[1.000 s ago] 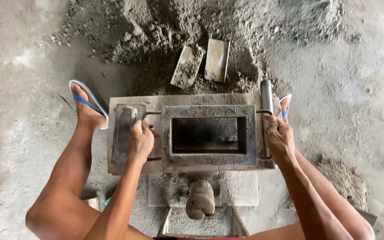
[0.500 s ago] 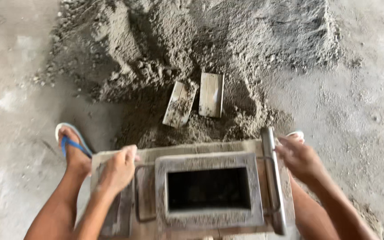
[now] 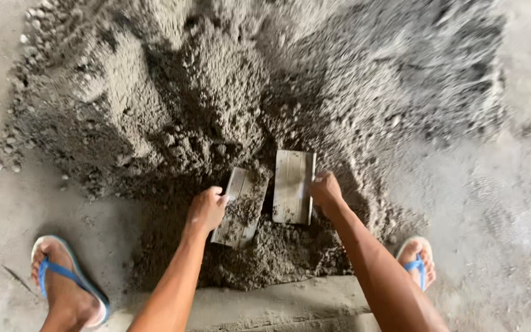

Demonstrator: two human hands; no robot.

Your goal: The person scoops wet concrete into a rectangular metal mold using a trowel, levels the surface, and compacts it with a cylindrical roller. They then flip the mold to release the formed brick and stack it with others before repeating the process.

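Standing nearest the camera: two bare feet in blue-strapped sandals, the left foot (image 3: pixel 62 286) at the lower left, the right foot (image 3: pixel 418 261) at the lower right, both on the grey concrete floor (image 3: pixel 511 246). A pale flat edge (image 3: pixel 278 304), perhaps the rim of a frame or board, crosses the bottom between them; its nature cannot be told.

Next outward: two forearms reaching forward from the bottom edge. The left hand (image 3: pixel 206 209) is curled at the left long side of the left board (image 3: pixel 241 208), fingers touching its edge; whether the grip has fully closed cannot be told. This board is a small flat rectangle, tilted so its far end leans to the right, with a clump of damp mix lying on its face. The right hand (image 3: pixel 325 189) is closed in a loose fist against the right long side of the right board (image 3: pixel 293 186), touching it near the far corner. This board lies almost straight, long axis running away from the person, face mostly bare.

The two boards lie side by side, just apart, between the two hands; each hand is on the outer side of its own board, and both are equally near.

Farthest: a broad heap of dark, crumbly sand-cement mix (image 3: pixel 228 104), the boards resting on its near slope, with loose pebbles (image 3: pixel 4 154) scattered at its left margin.
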